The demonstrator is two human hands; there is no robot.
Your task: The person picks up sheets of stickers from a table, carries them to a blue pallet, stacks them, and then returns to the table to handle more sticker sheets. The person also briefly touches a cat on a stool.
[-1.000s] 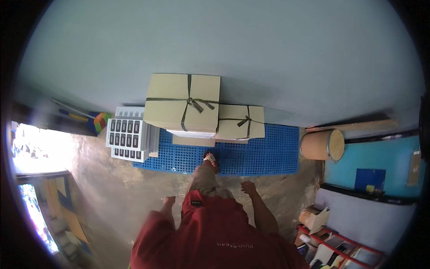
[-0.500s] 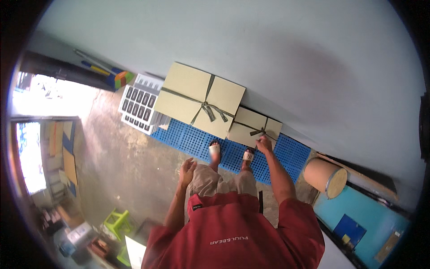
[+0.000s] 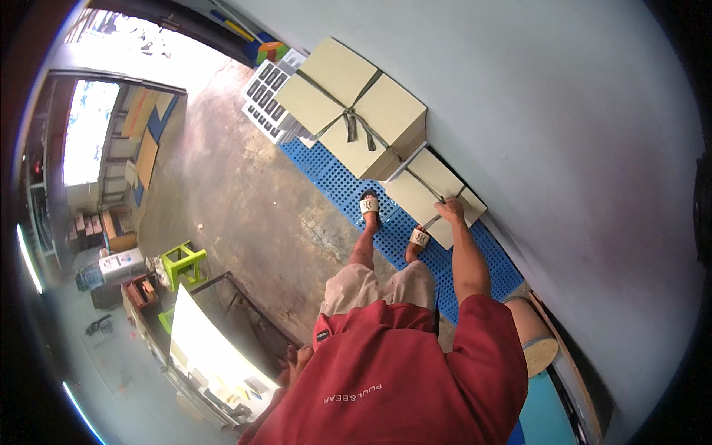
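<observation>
Now right hand (image 3: 451, 211) closed around dark strap (image 3: 425, 184), loose-fingered left hand (image 3: 298, 360) farther back

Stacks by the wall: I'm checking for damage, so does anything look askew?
The tied stack at the right hand looks undamaged; the white stack at the blue mat's left end looks askew: its layers' edges don't line up.

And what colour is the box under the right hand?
The box is pale beige; it shows best in the head view.

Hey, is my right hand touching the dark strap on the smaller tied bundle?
Touching: the head view shows the right hand with its fingers pinching the dark strap atop the smaller bundle.
</observation>
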